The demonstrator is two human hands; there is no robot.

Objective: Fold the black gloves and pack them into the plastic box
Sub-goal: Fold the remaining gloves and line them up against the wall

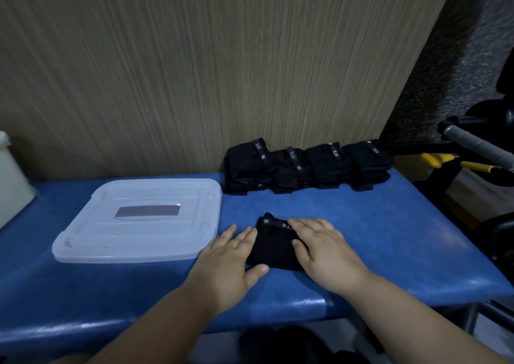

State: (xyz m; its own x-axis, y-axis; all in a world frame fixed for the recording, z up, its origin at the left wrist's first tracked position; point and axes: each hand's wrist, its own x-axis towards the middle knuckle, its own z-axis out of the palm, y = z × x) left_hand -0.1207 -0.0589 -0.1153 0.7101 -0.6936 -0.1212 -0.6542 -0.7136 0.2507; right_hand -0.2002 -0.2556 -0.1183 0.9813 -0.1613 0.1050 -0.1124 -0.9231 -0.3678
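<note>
you are pressing both hands flat on a folded black glove point(274, 249) lying on the blue padded worktop point(389, 238), near its front edge. your left hand point(230, 255) is lying along the glove's left side, its fingers point(244, 237) straight and close together, the thumb touching the near corner. your right hand point(322, 249) is resting on top of the glove's right half, fingers point(308, 226) stretched out and slightly apart, covering part of a white-lettered band; neither hand is gripping anything. just left of your left hand, a translucent lid point(139, 219) with a grey label is lying flat on the worktop; you cannot tell whether the box sits under it. behind the glove, four stacks of folded black gloves point(306, 166) are leaning in a row against the wood-grain wall panel point(194, 71). a white container point(11, 177) is standing at the far left edge. off the worktop's right end, a yellow-handled tool point(436, 159) and a grey bar point(472, 143) are showing.
</note>
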